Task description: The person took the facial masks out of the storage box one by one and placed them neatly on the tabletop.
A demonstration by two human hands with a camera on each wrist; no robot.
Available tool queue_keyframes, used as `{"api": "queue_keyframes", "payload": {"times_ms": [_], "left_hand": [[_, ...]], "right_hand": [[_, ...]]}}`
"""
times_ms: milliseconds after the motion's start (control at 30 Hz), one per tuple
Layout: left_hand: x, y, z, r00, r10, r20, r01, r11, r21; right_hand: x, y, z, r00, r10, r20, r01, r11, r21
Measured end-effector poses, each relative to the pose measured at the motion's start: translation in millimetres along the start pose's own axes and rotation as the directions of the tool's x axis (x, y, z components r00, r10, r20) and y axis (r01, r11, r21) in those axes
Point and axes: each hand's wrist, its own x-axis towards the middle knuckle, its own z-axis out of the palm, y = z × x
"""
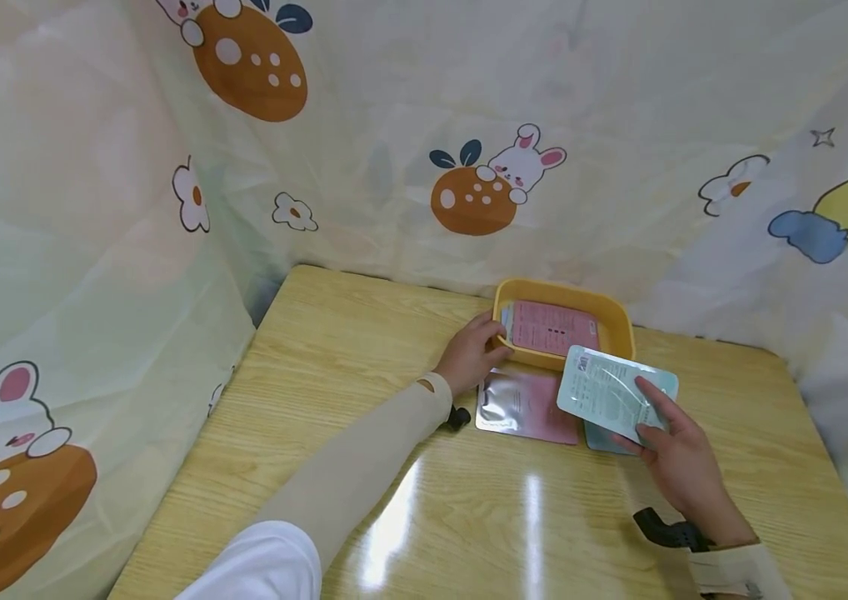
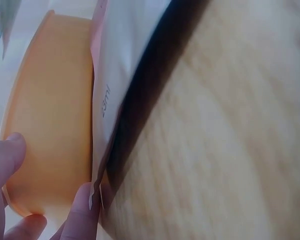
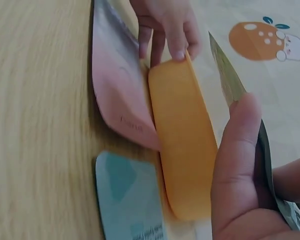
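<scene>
My right hand (image 1: 682, 458) pinches a light green foil sheet mask packet (image 1: 607, 387) between thumb and fingers, tilted above the front right of the yellow plastic basket (image 1: 622, 333). In the right wrist view that packet (image 3: 227, 70) shows edge-on. My left hand (image 1: 469, 354) grips the basket's left end by its rim, with the thumb (image 2: 10, 155) against the outer wall. A pink packet with print (image 1: 555, 327) lies inside the basket. In front of it on the table lie a pink and silver packet (image 1: 525, 408) and a teal packet (image 3: 127, 195), partly covered in the head view.
The wooden table (image 1: 364, 333) meets a cloth backdrop (image 1: 364, 100) printed with rabbits and flowers at its back edge. Another cloth side (image 1: 117, 275) hangs on the left. Dark straps (image 1: 667, 529) sit at the wrists.
</scene>
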Motion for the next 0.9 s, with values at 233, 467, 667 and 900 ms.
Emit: {"api": "queue_keyframes", "payload": {"times_ms": [233,467,667,900], "left_hand": [[0.7,-0.4,-0.8,1.0,0.008,0.004,-0.008,1.0,0.011],[1.5,0.9,-2.4,1.0,0.005,0.01,-0.005,1.0,0.008],[0.5,4.4,-4.5,1.0,-0.019,0.011,0.019,1.0,-0.005],[0.6,5.3,-1.5,1.0,-0.014,0.013,0.014,1.0,0.0]], "right_hand": [[-24.4,12.2,1.0,0.995,0.097,-0.028,-0.097,0.995,-0.02],[-42.0,29.9,37.5,0.98,0.196,0.03,-0.186,0.961,-0.205],[-42.0,32.9,63.7,0.963,0.237,0.129,-0.201,0.949,-0.243],[-40.3,41.3,78.0,0.959,0.175,0.225,-0.08,0.923,-0.377]]}}
